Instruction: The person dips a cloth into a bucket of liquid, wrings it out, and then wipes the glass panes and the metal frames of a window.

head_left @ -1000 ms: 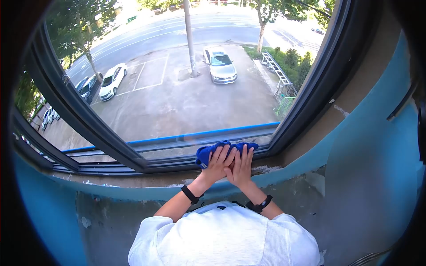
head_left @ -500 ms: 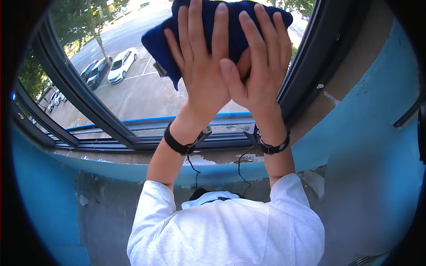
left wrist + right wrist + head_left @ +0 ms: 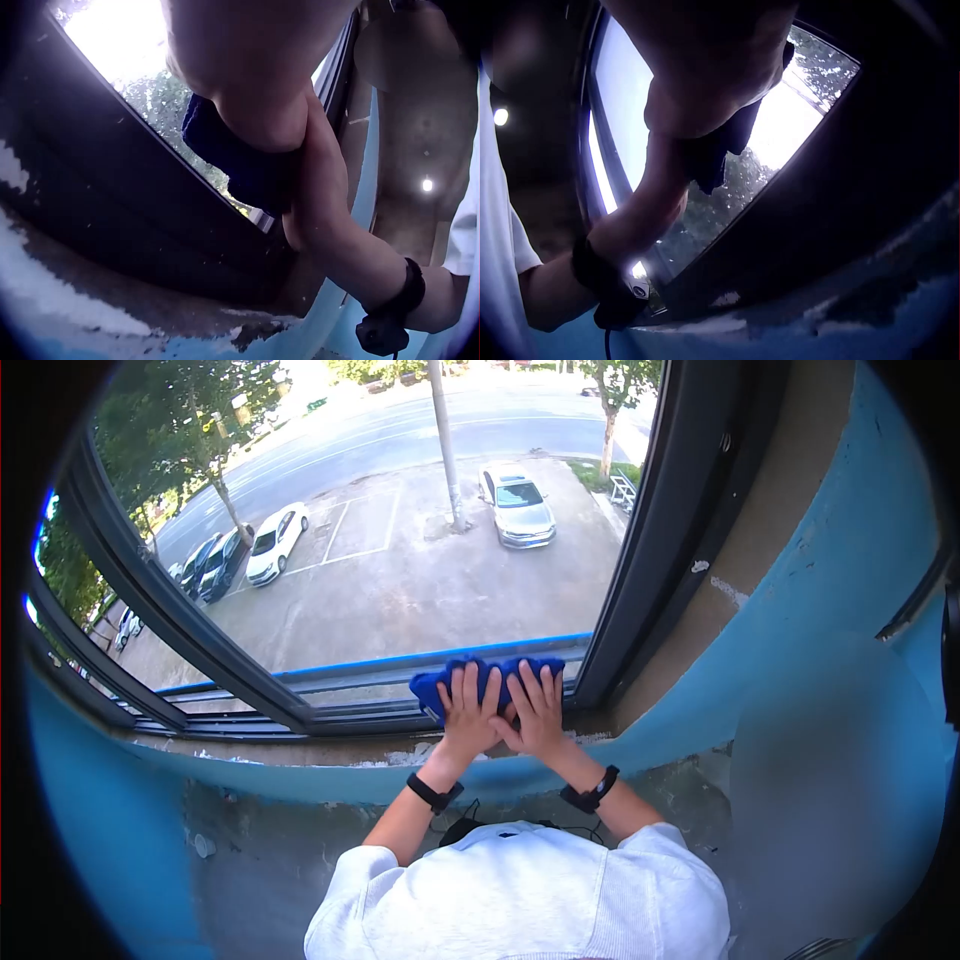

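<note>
A blue cloth (image 3: 428, 692) lies spread against the bottom of the window pane (image 3: 440, 600), close to the lower frame rail. My left hand (image 3: 470, 722) presses its left part with fingers straight and pointing up. Beside it, my right hand (image 3: 537, 718) lies flat over the right part, its thumb reaching toward the left hand. In the left wrist view, the dark blue cloth (image 3: 251, 169) shows below the near hand, and a corner hangs down by the glass. From the right wrist, the cloth (image 3: 714, 157) appears mostly hidden behind the hand.
A dark window frame (image 3: 640, 550) borders the glass on the right, and a slanting mullion (image 3: 190, 600) stands at left. Below runs a sill (image 3: 390, 754) with peeling paint. Blue wall (image 3: 800, 600) curves round on the right. Cars and a pole (image 3: 445, 450) are outside.
Half a second ago both hands held the cloth high on the pane, close to the head camera. Now they are back down near the bottom rail, slightly left of their position one second ago.
</note>
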Demonstrator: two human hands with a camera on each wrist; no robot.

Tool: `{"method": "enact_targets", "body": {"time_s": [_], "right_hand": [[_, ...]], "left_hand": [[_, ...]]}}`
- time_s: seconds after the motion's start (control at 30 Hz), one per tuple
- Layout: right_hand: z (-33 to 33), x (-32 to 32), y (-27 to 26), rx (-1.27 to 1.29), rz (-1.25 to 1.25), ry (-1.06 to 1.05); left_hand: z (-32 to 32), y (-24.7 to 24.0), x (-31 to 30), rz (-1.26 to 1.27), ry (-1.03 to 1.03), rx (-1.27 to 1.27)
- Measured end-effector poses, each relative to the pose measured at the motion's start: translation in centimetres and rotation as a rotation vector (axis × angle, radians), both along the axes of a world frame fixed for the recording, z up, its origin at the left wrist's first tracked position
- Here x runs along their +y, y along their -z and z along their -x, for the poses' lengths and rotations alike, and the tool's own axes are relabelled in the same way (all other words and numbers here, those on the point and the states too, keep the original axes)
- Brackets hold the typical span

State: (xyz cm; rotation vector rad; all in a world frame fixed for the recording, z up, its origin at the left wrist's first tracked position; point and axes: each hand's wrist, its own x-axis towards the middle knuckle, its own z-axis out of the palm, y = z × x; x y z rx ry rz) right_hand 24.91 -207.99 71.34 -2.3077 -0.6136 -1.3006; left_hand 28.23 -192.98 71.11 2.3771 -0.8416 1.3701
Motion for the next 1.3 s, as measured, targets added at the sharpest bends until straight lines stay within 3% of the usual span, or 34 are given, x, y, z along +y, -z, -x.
{"method": "enact_targets", "body": {"time_s": [0.23,0.33,0.43,0.57,0.67,0.73,0.9,1.03,1.17,1.3], "right_hand": [[-3.1,-2.9,-24.9,-0.42,-0.123,0.031],[-3.7,-2.9,-27.7,-0.475,-0.2,-0.022],[-2.6,-2.7,-23.8,-0.356,-0.119,0.065],[-1.4,-1.9,-9.6,-0.133,-0.078,0.135],[0.6,-2.0,1.4,0.042,-0.082,0.128],[1.4,-2.2,4.5,0.145,-0.057,0.109],[1.5,-1.3,1.5,0.114,-0.163,0.084],[-0.7,-0.5,-6.6,-0.139,-0.227,0.117],[-2.8,1.0,-17.5,-0.377,-0.167,0.187],[-4.9,7.2,-23.7,-0.513,-0.185,0.145]], "left_hand": [[-1.1,-25.6,-5.8,0.227,0.055,-0.234],[-1.4,-29.1,-6.5,0.218,0.058,-0.297],[-1.3,-24.6,-6.0,0.189,-0.014,-0.233],[-1.0,-10.9,-4.3,0.003,-0.061,-0.131],[1.3,-0.6,-3.6,-0.169,-0.01,0.145],[2.4,1.8,-3.7,-0.138,0.048,0.238],[2.1,-1.8,-3.6,-0.139,0.087,0.165],[-0.1,-9.4,-3.8,-0.119,0.092,-0.095],[-0.7,-20.4,-2.4,0.051,0.135,-0.144],[-2.4,-25.3,3.5,0.262,0.153,-0.23]]}}
